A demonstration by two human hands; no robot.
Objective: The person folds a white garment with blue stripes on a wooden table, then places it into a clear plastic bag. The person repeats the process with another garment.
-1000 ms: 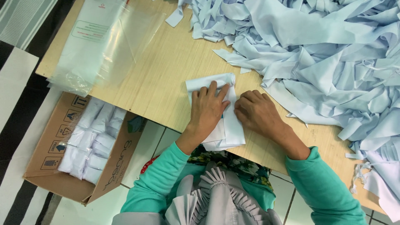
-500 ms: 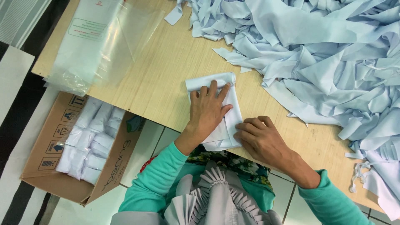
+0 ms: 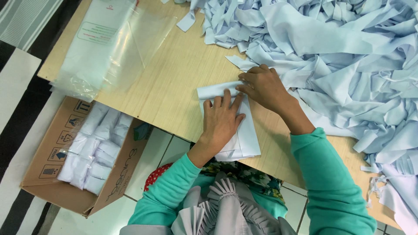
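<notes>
— Both hands on the cloth, from the head view?

— Yes. The left hand [image 3: 224, 119] lies flat, fingers spread, pressing the folded pale blue cloth [image 3: 244, 135] against the wooden table [image 3: 174, 82] near its front edge. The right hand [image 3: 261, 85] pinches the cloth's far end, fingers curled narrow on the fold.

— What lies around it?

— A big heap of pale blue fabric strips [image 3: 348, 52] covers the table's right side, touching the right hand. Clear plastic bags [image 3: 109, 43] lie at the left. Beside the table on the floor, a cardboard box [image 3: 113, 182] holds white folded bundles [image 3: 91, 148].
</notes>
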